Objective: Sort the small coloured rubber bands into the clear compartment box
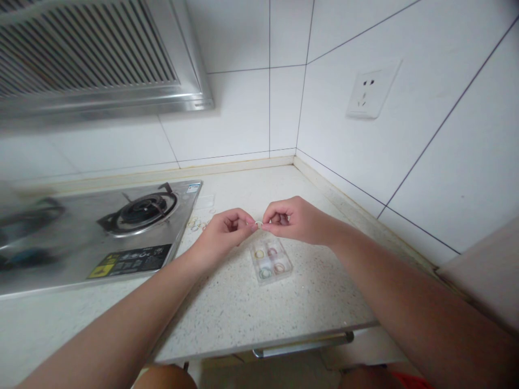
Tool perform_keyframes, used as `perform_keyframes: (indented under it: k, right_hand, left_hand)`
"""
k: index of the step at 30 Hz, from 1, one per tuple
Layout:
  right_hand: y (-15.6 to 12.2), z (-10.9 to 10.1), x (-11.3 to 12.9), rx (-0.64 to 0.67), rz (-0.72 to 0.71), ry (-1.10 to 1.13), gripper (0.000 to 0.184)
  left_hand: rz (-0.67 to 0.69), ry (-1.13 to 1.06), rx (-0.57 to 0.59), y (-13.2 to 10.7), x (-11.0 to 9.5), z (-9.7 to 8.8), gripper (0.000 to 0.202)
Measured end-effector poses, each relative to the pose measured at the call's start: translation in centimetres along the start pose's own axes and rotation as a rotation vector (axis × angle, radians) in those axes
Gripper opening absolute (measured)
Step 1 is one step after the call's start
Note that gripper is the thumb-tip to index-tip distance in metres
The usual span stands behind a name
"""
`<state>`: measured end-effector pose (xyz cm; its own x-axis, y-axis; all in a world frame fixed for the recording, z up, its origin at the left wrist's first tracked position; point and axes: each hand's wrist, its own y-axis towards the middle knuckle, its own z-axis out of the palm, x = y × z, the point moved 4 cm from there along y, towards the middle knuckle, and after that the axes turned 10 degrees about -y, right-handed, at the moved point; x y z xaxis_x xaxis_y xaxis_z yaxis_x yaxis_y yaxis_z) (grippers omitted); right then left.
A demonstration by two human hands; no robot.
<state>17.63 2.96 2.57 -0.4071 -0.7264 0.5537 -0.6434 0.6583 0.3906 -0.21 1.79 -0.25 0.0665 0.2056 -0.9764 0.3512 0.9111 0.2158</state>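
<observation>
Between my two hands a small pale ring-shaped band (258, 222) is pinched, held just above the back of a clear compartment box. My left hand (226, 233) grips one side with thumb and forefinger. The other side sits in the closed fingertips of my right hand (298, 220). Below them the clear plastic box (276, 280) stands open on the counter, with coloured bands in its compartments: yellowish, pinkish, greenish and brownish. Several loose small bands (195, 225) lie left of my left hand, partly hidden by it. What the bands are made of cannot be made out.
A steel gas hob (178, 243) with a black burner (146, 209) is on the left, under a range hood (178, 92). A clear flat lid-like piece (205, 201) lies beside the hob. The speckled counter (227, 319) meets tiled walls; a drawer handle (304, 344) shows below its front edge.
</observation>
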Motion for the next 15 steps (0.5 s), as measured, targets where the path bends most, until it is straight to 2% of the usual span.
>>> perform_keyframes:
  k: [15]
  right_hand:
    - [0.00, 0.29, 0.07, 0.004, -0.005, 0.019, 0.020]
  left_hand:
    - [-0.021, -0.008, 0.017, 0.01, 0.15, -0.05, 0.030]
